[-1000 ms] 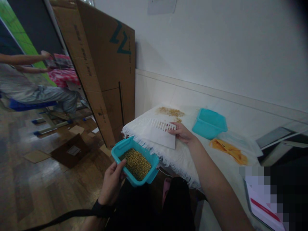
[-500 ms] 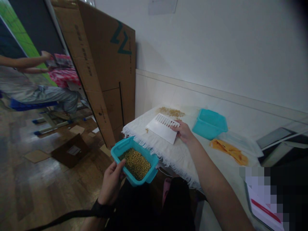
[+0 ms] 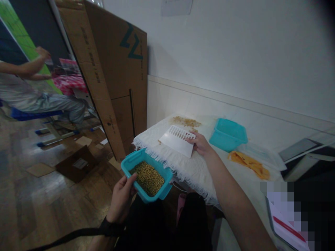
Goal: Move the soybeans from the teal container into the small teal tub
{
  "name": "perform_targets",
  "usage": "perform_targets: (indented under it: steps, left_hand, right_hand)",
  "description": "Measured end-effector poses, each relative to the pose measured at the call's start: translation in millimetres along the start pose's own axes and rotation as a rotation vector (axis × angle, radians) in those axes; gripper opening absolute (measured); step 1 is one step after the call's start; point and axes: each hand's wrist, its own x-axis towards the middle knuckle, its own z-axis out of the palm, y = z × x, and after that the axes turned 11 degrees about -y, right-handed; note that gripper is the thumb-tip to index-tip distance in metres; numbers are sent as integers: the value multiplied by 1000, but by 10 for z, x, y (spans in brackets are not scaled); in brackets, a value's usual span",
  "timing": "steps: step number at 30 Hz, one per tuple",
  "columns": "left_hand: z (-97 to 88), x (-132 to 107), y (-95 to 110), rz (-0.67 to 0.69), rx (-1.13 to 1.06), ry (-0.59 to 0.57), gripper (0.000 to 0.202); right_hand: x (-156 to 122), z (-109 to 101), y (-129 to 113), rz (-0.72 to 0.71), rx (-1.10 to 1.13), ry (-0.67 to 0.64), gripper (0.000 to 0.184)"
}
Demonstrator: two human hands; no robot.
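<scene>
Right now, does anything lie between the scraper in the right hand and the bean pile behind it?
Nothing visible does. The right hand holds the scraper on the cloth; only bare cloth and a few stray beans separate its toothed edge from the bean pile.

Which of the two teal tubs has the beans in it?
The near tub, held by the left hand off the table's edge, is full of beans; the far tub rests on the table, showing none.

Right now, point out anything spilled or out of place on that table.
Loose beans lie scattered at the far edge of the white cloth, outside the teal tub beside them; a few strays sit left of the white scraper in the right hand.
</scene>
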Motion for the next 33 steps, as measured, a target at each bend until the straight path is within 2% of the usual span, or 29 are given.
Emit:
perform_targets:
  steps: [24,33]
  left_hand:
    - [14,-8,25,10,-2,8,16]
    - [-157,92,-3,56,4,19,15]
  right_hand:
    - [-1,97,-22,-30,3,-26,50]
    - [-19,248,-49,-42,-22,-46,53]
